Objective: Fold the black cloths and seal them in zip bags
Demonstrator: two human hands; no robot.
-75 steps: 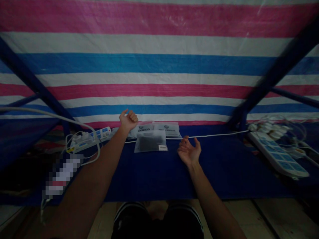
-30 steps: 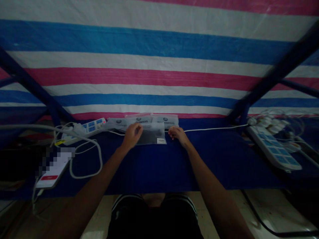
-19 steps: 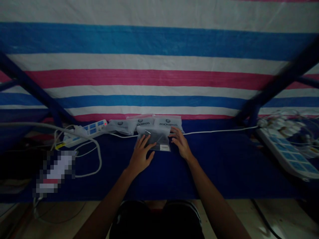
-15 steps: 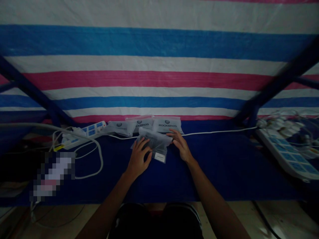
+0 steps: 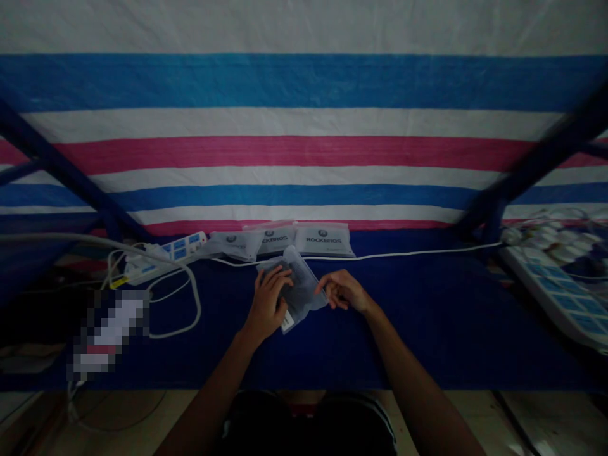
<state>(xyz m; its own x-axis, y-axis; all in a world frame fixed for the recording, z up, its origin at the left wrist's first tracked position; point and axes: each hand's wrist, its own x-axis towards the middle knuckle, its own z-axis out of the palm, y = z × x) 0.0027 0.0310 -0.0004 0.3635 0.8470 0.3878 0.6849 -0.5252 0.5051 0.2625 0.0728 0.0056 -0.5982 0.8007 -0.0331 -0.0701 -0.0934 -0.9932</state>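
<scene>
A clear zip bag [image 5: 300,283] with a dark item inside lies tilted on the navy cloth in front of me, its white label [image 5: 286,322] at the lower end. My left hand [image 5: 268,301] covers the bag's left side, fingers spread over it. My right hand [image 5: 342,291] reaches in from the right, fingertips closed on the bag's right edge. Behind it lie several flat ROCKBROS bags, the nearest labelled one [image 5: 323,241] just beyond the white cable [image 5: 403,253].
A white power strip [image 5: 173,251] with looped cable lies at the left, beside a pixelated object [image 5: 109,329]. Another power strip [image 5: 560,297] with white plugs sits at the right. Dark blue metal struts [image 5: 61,177] cross a striped tarp behind.
The clear bag has turned and slid toward me, its label swinging to the lower left. My right hand has shifted down to the bag's right edge, and my left hand has closed over the bag.
</scene>
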